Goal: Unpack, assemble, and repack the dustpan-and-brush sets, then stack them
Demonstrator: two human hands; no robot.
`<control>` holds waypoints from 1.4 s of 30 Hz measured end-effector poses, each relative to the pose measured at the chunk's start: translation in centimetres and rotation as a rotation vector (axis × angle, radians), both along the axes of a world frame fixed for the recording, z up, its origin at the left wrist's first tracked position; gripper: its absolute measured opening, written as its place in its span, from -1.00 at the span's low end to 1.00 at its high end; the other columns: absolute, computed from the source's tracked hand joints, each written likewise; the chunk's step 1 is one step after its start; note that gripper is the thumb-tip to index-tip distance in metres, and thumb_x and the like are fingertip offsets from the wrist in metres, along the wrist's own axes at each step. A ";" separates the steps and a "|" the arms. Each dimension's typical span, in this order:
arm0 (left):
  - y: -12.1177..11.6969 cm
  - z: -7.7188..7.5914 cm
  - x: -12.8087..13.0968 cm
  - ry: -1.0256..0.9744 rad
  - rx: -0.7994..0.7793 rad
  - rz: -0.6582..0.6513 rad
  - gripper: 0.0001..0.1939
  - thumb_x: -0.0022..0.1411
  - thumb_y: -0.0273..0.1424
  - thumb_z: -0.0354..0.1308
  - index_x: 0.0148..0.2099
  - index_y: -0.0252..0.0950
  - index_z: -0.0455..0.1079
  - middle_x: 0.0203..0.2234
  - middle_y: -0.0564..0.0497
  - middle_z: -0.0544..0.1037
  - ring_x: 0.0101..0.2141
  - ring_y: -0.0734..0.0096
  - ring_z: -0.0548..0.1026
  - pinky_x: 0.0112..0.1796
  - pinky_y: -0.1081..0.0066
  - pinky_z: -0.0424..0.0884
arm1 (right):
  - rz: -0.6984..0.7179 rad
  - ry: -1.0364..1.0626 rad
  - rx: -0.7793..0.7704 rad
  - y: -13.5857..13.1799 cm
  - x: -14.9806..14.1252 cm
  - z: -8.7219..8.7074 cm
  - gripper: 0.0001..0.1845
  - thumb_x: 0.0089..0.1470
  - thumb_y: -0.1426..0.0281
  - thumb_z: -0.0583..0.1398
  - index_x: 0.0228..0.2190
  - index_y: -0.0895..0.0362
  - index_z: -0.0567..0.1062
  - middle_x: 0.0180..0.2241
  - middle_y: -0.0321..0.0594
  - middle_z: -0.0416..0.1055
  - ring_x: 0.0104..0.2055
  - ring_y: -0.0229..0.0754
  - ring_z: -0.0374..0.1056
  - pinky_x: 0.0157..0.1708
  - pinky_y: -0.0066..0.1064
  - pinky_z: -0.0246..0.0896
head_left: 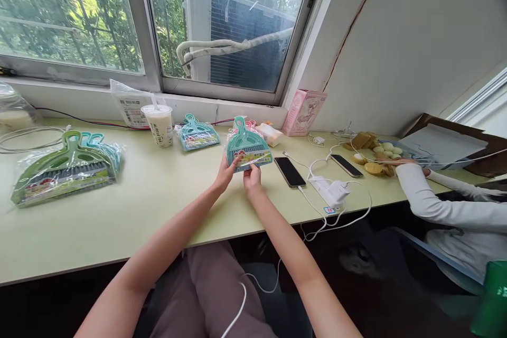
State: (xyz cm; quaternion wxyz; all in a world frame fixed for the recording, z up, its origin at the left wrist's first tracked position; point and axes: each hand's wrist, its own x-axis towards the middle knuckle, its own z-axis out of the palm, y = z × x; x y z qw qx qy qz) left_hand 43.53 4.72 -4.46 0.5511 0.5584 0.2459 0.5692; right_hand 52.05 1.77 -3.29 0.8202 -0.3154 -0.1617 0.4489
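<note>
Between a drink cup (pixel 161 132) and phone (pixel 290 171), both hands (pixel 237 170) grip a wrapped dustpan set (pixel 249 148).

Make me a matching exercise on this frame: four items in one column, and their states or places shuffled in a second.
Column one
1. Cup
2. Pink box
3. Power strip
4. Left hand and right hand

Column two
A. Upright by the wall
B. Hold a wrapped dustpan pack
C. Lidded, lettering on its side
D. Lies flat, a white plug in it

Right pairs: 1-C, 2-A, 3-D, 4-B.
</note>
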 end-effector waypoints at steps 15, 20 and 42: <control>0.2 -0.5 -0.2 0.011 0.071 0.189 -0.54 0.23 -0.05 0.10 0.05 -0.21 0.24 -0.08 -0.11 0.46 -0.05 0.18 0.44 0.00 0.17 0.35 | 0.064 -0.083 0.062 0.1 -1.0 -0.7 -0.62 -0.10 0.50 0.26 -0.15 0.15 0.47 -0.17 -0.23 0.55 -0.09 -0.22 0.47 0.08 -0.31 0.32; 0.4 -0.5 0.1 0.015 0.107 0.203 -0.51 0.19 -0.03 0.15 0.04 -0.22 0.25 -0.09 -0.09 0.45 -0.05 0.20 0.43 0.01 0.20 0.33 | 0.056 -0.093 0.036 -0.2 -0.8 0.2 -0.61 -0.11 0.52 0.26 -0.15 0.15 0.48 -0.17 -0.23 0.55 -0.08 -0.21 0.46 0.05 -0.30 0.34; 1.1 -0.6 -0.2 0.062 0.183 0.160 -0.45 0.15 -0.05 0.21 0.06 -0.27 0.28 -0.09 -0.13 0.49 -0.04 0.13 0.46 -0.01 0.18 0.37 | 0.016 0.056 0.001 0.3 1.9 0.3 -0.68 0.17 0.37 0.11 -0.05 0.21 0.43 -0.19 -0.17 0.56 -0.15 -0.26 0.48 -0.02 -0.36 0.38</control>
